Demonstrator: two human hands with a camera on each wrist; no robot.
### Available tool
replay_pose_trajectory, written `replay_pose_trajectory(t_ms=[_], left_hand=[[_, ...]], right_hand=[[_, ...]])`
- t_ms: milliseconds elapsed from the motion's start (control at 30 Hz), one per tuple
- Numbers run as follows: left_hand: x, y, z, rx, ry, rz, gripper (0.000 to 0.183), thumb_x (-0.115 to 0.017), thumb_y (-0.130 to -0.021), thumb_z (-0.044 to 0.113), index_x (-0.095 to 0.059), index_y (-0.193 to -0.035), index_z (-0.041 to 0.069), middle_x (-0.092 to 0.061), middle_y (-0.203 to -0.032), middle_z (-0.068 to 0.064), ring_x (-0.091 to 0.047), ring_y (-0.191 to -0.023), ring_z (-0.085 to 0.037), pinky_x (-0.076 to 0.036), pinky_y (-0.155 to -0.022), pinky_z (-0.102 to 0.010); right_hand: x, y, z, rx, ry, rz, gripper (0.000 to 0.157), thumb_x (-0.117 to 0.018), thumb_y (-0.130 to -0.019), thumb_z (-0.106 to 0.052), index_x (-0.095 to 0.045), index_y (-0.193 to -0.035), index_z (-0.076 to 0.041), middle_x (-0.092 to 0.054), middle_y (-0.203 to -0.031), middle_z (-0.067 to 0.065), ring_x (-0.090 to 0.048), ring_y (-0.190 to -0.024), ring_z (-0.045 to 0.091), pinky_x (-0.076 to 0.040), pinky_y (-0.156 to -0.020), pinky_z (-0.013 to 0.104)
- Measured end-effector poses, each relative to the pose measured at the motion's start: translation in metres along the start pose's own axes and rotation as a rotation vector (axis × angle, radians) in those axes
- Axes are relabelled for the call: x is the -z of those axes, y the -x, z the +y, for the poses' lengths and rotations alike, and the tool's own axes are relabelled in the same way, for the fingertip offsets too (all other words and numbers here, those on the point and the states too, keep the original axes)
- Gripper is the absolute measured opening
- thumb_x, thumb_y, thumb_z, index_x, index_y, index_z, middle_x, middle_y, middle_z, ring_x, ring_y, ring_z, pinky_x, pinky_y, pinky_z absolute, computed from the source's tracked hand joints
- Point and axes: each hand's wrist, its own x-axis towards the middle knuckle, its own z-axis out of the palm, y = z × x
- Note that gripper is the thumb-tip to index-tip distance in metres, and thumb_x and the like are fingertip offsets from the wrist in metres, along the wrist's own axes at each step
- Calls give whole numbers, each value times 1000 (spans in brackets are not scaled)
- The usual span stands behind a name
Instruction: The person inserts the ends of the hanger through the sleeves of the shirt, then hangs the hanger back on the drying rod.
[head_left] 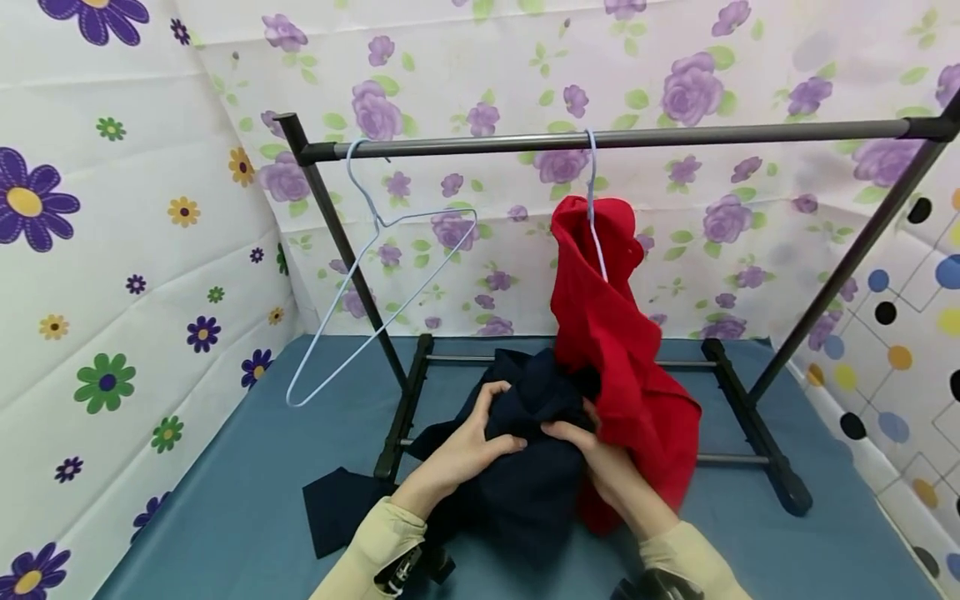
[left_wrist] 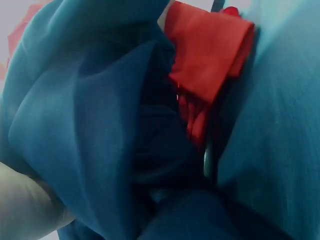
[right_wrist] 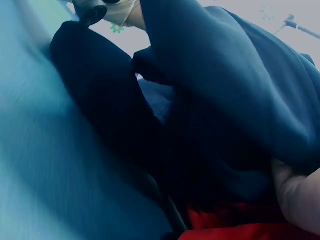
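Note:
A dark navy garment lies bunched up in front of me, its kind hidden by the folds. My left hand grips its left side, thumb on top and fingers partly tucked into the cloth. On the other side my right hand pinches the same cloth with the thumb; its fingers are mostly hidden. A red garment hangs lopsided from a pale hanger and touches the navy cloth beside my right hand. In the left wrist view, navy folds fill most of the picture.
A bare pale wire hanger hangs at the left of the rack's dark bar. The rack's feet stand on a blue-covered table. Floral sheets enclose the back and sides.

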Motion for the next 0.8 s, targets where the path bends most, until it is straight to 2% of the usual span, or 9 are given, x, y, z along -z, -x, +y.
replay_pose_trajectory(t_ms=[133, 233, 367, 433, 467, 567, 667, 733, 800], left_hand=[[-4, 2, -1, -49, -116, -57, 60, -70, -93, 30, -31, -139, 33, -47, -135, -4, -54, -114, -20, -42, -99, -41], [-1, 9, -8, -67, -238, -72, 60, -70, -94, 34, -31, -139, 36, -59, -119, -2, -62, -97, -14, -48, -88, -34], [5, 23, -26, -66, -371, -86, 61, -70, -94, 40, -31, -141, 35, -66, -105, 1, -64, -82, -10, -52, -75, -29], [9, 31, -36, -53, -395, -108, 62, -70, -94, 42, -32, -142, 33, -67, -102, 0, -65, -80, -9, -52, -73, -29], [11, 34, -41, -55, -408, -116, 62, -70, -94, 43, -32, -142, 31, -67, -108, 0, -66, -85, -8, -52, -75, -29], [16, 42, -51, -37, -412, -143, 64, -69, -94, 46, -33, -143, 27, -68, -112, -3, -66, -90, -10, -52, -77, -31], [16, 44, -58, -29, -431, -157, 65, -68, -94, 49, -32, -144, 26, -67, -116, -5, -66, -95, -11, -52, -79, -31], [15, 44, -60, -13, -433, -162, 65, -68, -94, 49, -32, -144, 29, -66, -119, -5, -66, -98, -11, -51, -82, -32], [13, 45, -60, 2, -436, -162, 64, -69, -94, 47, -32, -144, 31, -66, -119, -4, -65, -98, -11, -51, -83, -31]], right_hand=[[13, 13, -2, -2, 139, 24, 40, -78, -86, -18, -64, -123, -10, -64, -117, 6, -61, -103, 24, -51, -89, 37], [20, 18, 2, 21, 249, -31, 22, -79, -88, -22, -67, -100, -9, -63, -97, 3, -60, -93, 21, -49, -82, 32], [25, 20, 14, 49, 408, -147, 26, -78, -89, -27, -60, -87, -9, -56, -82, 3, -55, -83, 17, -44, -78, 31], [26, 21, 20, 40, 448, -233, 22, -77, -90, -28, -67, -92, -9, -63, -89, 1, -57, -83, 15, -46, -79, 30], [27, 21, 23, 28, 458, -276, 20, -76, -91, -28, -70, -96, -10, -66, -93, 2, -58, -82, 14, -47, -78, 30], [28, 21, 32, -21, 441, -381, 24, -75, -93, -28, -74, -111, -13, -71, -108, 5, -64, -87, 14, -52, -80, 29], [27, 21, 40, -37, 433, -408, 25, -74, -93, -29, -75, -115, -15, -71, -114, 5, -66, -95, 16, -53, -83, 28], [25, 22, 45, -15, 468, -410, 23, -74, -94, -30, -76, -113, -17, -71, -115, 3, -65, -104, 17, -52, -88, 29], [24, 23, 50, 4, 512, -407, 21, -73, -94, -31, -76, -110, -19, -71, -113, 0, -65, -104, 16, -52, -87, 28]])
